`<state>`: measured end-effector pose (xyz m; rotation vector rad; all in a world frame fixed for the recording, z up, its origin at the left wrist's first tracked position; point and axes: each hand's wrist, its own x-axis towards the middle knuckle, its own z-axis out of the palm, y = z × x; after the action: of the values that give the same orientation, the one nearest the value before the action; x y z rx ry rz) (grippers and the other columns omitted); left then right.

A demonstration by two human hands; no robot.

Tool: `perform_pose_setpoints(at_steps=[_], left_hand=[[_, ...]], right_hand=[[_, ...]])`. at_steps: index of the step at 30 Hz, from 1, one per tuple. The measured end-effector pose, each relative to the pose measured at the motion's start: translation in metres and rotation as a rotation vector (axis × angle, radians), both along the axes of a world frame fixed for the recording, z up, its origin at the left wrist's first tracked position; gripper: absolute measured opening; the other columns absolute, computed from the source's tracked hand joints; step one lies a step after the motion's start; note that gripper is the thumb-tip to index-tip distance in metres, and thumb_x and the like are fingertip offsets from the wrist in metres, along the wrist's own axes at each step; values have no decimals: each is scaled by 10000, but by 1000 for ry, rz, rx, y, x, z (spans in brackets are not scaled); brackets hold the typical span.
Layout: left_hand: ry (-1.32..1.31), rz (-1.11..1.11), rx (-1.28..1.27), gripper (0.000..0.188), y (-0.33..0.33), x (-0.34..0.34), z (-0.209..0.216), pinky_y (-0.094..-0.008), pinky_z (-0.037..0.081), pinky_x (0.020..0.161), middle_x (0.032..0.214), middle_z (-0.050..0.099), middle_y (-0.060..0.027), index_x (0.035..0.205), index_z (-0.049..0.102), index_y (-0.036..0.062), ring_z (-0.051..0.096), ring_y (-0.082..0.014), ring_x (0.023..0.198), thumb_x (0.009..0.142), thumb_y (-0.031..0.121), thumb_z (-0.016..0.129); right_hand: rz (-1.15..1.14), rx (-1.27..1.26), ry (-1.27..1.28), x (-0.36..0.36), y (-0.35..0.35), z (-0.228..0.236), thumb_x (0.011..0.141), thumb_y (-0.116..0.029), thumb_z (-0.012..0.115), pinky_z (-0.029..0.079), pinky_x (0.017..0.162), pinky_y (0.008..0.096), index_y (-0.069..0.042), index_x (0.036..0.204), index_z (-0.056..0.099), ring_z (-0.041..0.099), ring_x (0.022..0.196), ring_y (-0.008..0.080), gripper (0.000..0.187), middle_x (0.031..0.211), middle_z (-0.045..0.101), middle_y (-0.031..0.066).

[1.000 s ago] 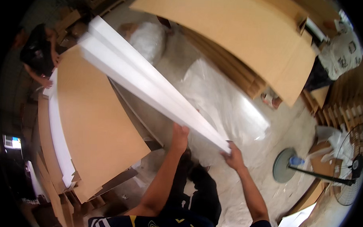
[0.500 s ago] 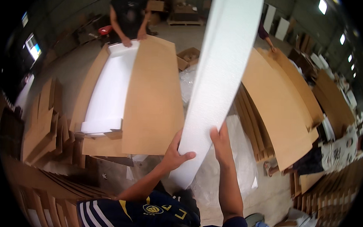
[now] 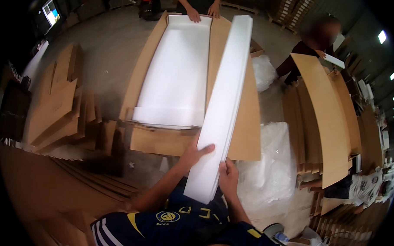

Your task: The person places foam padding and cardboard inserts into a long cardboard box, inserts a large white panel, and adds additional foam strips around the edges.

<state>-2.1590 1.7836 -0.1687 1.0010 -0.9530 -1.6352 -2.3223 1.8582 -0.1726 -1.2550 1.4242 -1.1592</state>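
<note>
A long white foam strip (image 3: 221,106) slants up and away in front of me, over the right flap of an open cardboard box (image 3: 244,137). Near its lower end, my left hand (image 3: 196,152) grips the left side with the thumb across the top face. My right hand (image 3: 228,176) is closed on the opposite edge, a little lower down. White foam sheeting (image 3: 177,74) lines the box, with raised white end pieces at its far and near ends. At the box's far end, a co-worker's hands (image 3: 194,14) rest on the edge.
Folded cardboard (image 3: 54,113) leans at the left. Clear plastic wrapping (image 3: 267,164) lies right of the box, beside a stack of cardboard sheets (image 3: 301,126). Another person (image 3: 317,44) at the far right holds a small white piece. A red-topped machine (image 3: 148,2) stands at the back.
The foam strip has come down from a raised position and now lies lower over the box flap. My view has shifted, and more of the box's white lining shows.
</note>
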Motion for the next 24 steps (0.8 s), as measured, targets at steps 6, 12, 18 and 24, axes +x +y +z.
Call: perform_pose_setpoints(at_steps=[6, 12, 18, 24], left_hand=[[-147, 272, 152, 837, -43, 110, 27, -330, 434, 1078, 1428, 542, -186, 1610, 225, 36, 538, -241, 1278, 892, -1, 652], [-557, 97, -87, 814, -138, 212, 23, -320, 379, 1108, 1479, 508, -186, 1578, 283, -26, 501, -251, 1322, 835, 16, 613], [-1026, 34, -218, 877, -216, 243, 8, -375, 356, 1151, 1518, 432, -334, 1559, 222, -106, 440, -372, 1430, 809, 100, 628], [-1338, 68, -195, 873, -262, 263, -20, -442, 433, 1084, 1421, 494, -381, 1570, 236, -49, 544, -464, 1295, 814, 148, 625]], right_hand=[[-45, 81, 137, 42, -60, -6, 1040, -280, 555, 494, 669, 343, -1, 1184, 654, 626, 713, 186, 329, 821, 675, 132], [-6, 82, 379, 55, -115, 40, 995, -241, 567, 513, 687, 475, -60, 1367, 553, 671, 713, 393, 413, 779, 676, 238], [40, -145, 492, 60, -163, 25, 983, -180, 546, 513, 670, 523, -102, 1455, 501, 653, 667, 417, 480, 715, 666, 217], [39, -127, 720, 68, -218, 6, 959, -142, 553, 513, 607, 508, -121, 1465, 529, 642, 598, 380, 507, 632, 652, 163]])
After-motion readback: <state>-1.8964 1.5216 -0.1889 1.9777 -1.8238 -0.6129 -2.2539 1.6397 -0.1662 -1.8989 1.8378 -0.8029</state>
